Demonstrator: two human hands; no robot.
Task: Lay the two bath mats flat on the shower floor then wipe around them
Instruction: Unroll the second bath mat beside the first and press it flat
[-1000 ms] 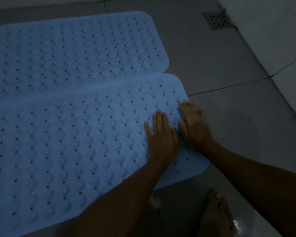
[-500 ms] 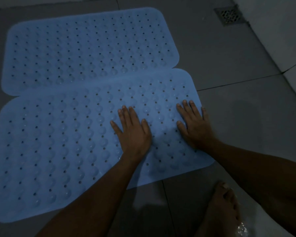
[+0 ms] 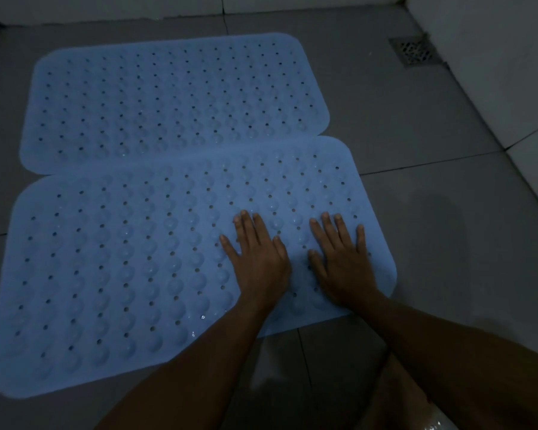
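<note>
Two light blue bath mats with rows of holes and suction bumps lie flat on the grey tiled shower floor. The far mat sits toward the back wall. The near mat lies in front of it, its far edge slightly over the far mat's near edge. My left hand presses palm-down with straight fingers on the near mat's right part. Beside it, my right hand presses flat near the mat's right end.
A metal floor drain sits at the back right corner by the white wall. Another wall runs along the back. A wet patch darkens the tiles right of the near mat. My leg shows at the bottom right.
My left hand slid left away from the right hand, then came partway back. The view has pulled back, showing both mats whole.
</note>
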